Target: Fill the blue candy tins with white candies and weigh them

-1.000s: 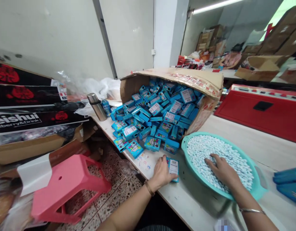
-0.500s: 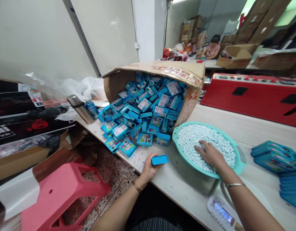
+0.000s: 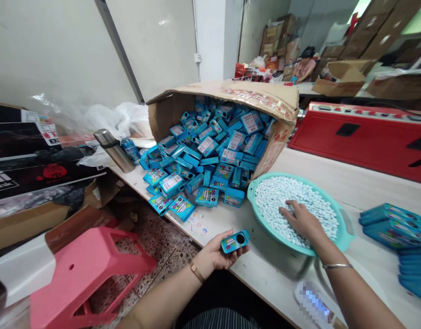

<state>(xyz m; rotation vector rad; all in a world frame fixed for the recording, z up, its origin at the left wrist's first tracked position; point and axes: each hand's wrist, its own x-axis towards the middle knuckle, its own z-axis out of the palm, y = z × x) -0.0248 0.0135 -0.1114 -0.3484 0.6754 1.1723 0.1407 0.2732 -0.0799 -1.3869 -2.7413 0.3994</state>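
My left hand [image 3: 215, 256] grips a small blue candy box [image 3: 234, 242] above the table's front edge. Its printed face and a dark round hole show on top. My right hand [image 3: 304, 224] rests on the heap of small white candies [image 3: 277, 198], thumb and fingers apart, some fingertips sunk among them. The candies fill a turquoise basin [image 3: 250, 192] with side handles. Behind, a tipped cardboard box [image 3: 275, 146] spills many more blue boxes [image 3: 206, 196] onto the white table [image 3: 261, 256].
Stacked blue boxes [image 3: 388, 224] stand at right, near a pale device with a lit display [image 3: 313, 304]. A steel flask [image 3: 116, 151] and a blue bottle [image 3: 130, 148] stand at left. A pink stool [image 3: 90, 265] is on the floor. Behind a red case [image 3: 361, 139], a person [image 3: 303, 68] sits.
My left hand has turned the candy box, so its printed face and round hole now show instead of its plain blue end. My right hand stays in the candies.
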